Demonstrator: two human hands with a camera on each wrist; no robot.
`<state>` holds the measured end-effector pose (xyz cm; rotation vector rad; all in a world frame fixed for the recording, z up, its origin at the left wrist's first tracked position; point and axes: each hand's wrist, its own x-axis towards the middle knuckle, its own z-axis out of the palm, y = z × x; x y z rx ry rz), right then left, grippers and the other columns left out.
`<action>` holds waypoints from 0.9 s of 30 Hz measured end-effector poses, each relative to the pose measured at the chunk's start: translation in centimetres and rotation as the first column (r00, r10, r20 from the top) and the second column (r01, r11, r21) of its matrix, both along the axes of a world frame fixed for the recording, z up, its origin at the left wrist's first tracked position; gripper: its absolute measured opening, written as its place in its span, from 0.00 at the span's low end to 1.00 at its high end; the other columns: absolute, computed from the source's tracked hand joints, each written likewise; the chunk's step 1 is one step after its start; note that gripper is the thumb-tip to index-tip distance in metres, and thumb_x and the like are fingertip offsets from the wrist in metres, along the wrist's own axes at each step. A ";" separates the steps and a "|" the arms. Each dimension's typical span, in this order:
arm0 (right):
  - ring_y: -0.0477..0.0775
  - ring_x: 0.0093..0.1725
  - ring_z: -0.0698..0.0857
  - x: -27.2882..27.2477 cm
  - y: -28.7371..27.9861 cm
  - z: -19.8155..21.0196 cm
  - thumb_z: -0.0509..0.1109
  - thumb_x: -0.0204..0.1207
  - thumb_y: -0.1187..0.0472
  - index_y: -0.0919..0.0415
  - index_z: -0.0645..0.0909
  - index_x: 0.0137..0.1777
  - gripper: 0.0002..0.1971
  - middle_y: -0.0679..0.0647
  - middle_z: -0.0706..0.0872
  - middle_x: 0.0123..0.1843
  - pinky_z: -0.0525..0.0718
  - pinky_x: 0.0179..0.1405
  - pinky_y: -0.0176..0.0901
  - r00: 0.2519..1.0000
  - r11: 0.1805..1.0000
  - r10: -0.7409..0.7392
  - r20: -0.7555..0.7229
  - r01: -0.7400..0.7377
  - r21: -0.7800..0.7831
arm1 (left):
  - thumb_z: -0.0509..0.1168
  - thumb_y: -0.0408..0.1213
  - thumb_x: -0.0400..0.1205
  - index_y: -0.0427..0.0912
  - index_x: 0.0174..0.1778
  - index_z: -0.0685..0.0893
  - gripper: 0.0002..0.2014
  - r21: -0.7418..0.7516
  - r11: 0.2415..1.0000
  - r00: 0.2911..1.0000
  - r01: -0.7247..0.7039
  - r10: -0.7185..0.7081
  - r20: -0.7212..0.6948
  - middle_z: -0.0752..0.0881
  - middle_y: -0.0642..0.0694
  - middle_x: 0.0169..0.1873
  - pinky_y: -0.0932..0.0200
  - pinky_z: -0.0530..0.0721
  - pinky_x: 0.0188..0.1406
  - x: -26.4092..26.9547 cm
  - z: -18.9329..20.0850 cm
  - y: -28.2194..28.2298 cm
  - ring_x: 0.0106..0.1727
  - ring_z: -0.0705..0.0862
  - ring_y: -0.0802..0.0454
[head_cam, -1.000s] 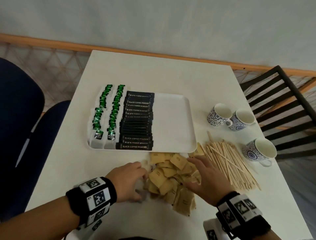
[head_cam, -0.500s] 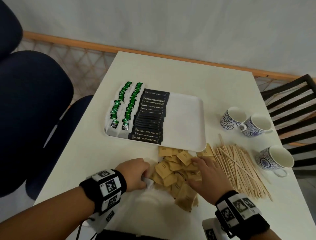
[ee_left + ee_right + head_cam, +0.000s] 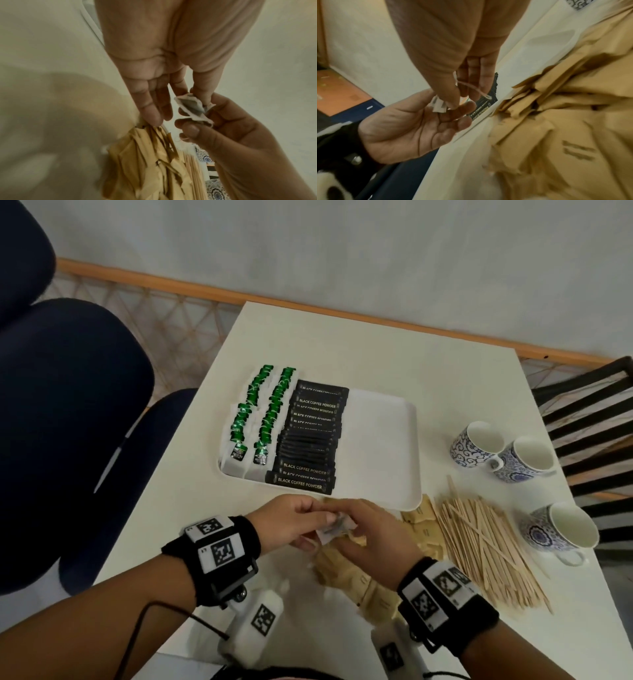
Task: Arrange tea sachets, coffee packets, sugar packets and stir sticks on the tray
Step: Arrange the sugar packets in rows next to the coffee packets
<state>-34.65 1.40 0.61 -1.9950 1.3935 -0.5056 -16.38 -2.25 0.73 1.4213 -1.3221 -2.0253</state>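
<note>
A white tray (image 3: pixel 380 446) holds two rows of green-tagged tea sachets (image 3: pixel 260 412) and a column of black coffee packets (image 3: pixel 310 440); its right half is bare. Just in front of it lies a heap of brown sugar packets (image 3: pixel 349 573) (image 3: pixel 556 121), with wooden stir sticks (image 3: pixel 479 546) to the right. Above the heap my left hand (image 3: pixel 317 520) (image 3: pixel 187 93) and right hand (image 3: pixel 349 537) (image 3: pixel 462 97) meet, both pinching one small white tea bag (image 3: pixel 334 529) (image 3: pixel 193 108) (image 3: pixel 438 106). Its string loops under my right fingers.
Three blue-patterned cups (image 3: pixel 476 443) (image 3: pixel 524 460) (image 3: pixel 561 529) stand at the table's right side. A dark blue office chair (image 3: pixel 85 422) is at the left edge, and a black slatted chair (image 3: pixel 589 412) at the right. A wall runs behind the table.
Both hands left the sugar heap and came together above it. The left hand brought up a white tea bag from the heap's left side, and the right hand now pinches it too.
</note>
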 end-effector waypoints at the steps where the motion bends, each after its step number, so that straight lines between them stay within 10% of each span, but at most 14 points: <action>1: 0.36 0.50 0.81 0.2 -0.4 0.2 0.74 0.71 0.59 0.43 0.80 0.63 0.20 0.38 0.85 0.54 0.78 0.49 0.26 0.998 0.999 -0.037 0.042 0.037 0.002 | 0.67 0.39 0.82 0.43 0.47 0.85 0.05 0.008 1.000 1.000 0.012 -0.012 -0.013 0.87 0.48 0.39 0.60 0.87 0.42 0.2 0.1 -0.4 0.40 0.87 0.56; 9: 0.44 0.41 0.88 1.2 -1.9 1.3 0.75 0.72 0.60 0.37 0.77 0.63 0.23 0.43 0.89 0.44 0.87 0.45 0.41 0.951 0.974 -0.211 0.228 0.184 0.133 | 0.59 0.40 0.86 0.32 0.59 0.82 0.16 0.116 0.991 0.996 0.064 -0.056 -0.071 0.85 0.41 0.45 0.60 0.84 0.38 1.0 1.0 -3.4 0.40 0.86 0.51; 16: 0.43 0.42 0.84 1.3 -2.7 0.8 0.76 0.72 0.56 0.47 0.86 0.45 0.04 0.40 0.84 0.47 0.82 0.40 0.30 0.977 0.982 -0.142 0.161 0.160 -0.105 | 0.58 0.39 0.86 0.38 0.47 0.82 0.10 0.216 0.972 0.995 0.091 -0.083 -0.049 0.84 0.43 0.35 0.57 0.84 0.40 1.4 0.8 -4.2 0.37 0.83 0.49; 27: 0.45 0.51 0.83 1.6 -3.8 0.1 0.76 0.70 0.51 0.42 0.85 0.47 0.07 0.38 0.82 0.53 0.82 0.43 0.35 0.985 0.999 0.005 0.175 0.003 -0.047 | 0.56 0.38 0.86 0.40 0.41 0.83 0.13 0.261 0.959 0.993 0.113 -0.114 -0.011 0.83 0.45 0.29 0.59 0.85 0.32 1.3 0.7 -3.7 0.31 0.83 0.48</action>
